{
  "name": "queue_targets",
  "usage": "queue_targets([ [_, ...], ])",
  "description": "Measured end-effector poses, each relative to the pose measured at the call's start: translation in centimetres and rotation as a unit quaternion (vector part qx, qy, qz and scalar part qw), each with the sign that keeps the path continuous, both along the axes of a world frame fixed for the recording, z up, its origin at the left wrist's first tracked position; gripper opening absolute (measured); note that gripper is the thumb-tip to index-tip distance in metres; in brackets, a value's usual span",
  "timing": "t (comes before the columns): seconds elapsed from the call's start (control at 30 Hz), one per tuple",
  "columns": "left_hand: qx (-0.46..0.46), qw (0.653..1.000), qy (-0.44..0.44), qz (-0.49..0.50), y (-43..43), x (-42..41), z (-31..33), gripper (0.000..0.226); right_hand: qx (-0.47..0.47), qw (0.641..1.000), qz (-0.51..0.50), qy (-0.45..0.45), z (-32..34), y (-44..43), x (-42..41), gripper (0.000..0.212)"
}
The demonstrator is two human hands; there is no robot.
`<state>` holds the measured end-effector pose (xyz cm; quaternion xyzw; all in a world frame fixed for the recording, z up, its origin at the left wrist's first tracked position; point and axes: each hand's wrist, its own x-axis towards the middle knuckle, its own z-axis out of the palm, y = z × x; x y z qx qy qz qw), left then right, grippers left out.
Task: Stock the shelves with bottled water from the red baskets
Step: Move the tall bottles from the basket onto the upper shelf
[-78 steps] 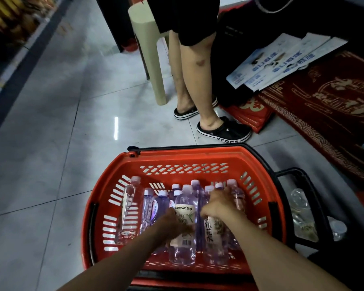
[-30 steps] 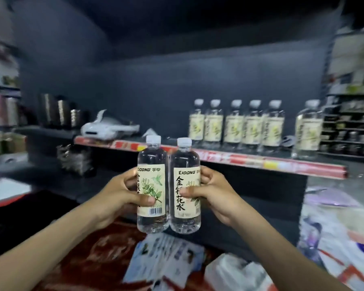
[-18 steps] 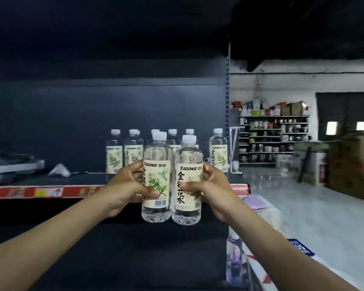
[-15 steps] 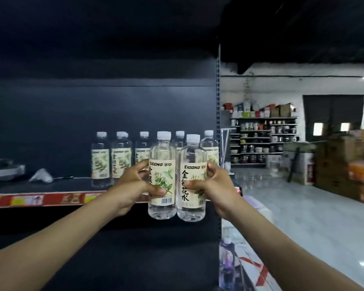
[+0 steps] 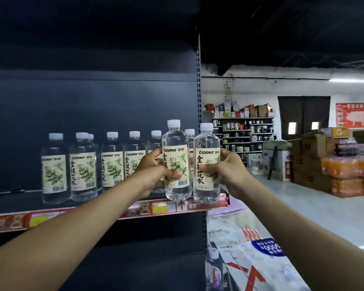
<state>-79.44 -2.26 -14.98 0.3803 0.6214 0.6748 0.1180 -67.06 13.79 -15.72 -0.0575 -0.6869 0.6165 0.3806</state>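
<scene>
bottles (image 5: 176, 143) have risen to the shelf (image 5: 72, 213) lip, centre frame: your left grip (image 5: 156, 173) wraps one, right grip (image 5: 226, 171) the other; placement pending.

A single head-worn wide-angle camera looks forward and roughly level, close to the dark shelf (image 5: 57, 214) at left. The far aisle floor (image 5: 303, 211) opens at right.
</scene>
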Motion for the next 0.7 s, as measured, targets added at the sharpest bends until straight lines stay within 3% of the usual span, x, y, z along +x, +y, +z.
queue_targets([
  [0.4,-0.021,1.0,0.005,0.018,3.8,-3.3,-1.2,0.1,0.011,0.999,0.006,-0.038,0.2,3.4,-3.5,0.038],
  [0.7,-0.019,0.998,0.041,0.048,5.9,-4.6,-2.4,0.112,0.02,0.999,0.014,-0.028,-0.9,5.2,-5.6,0.039],
])
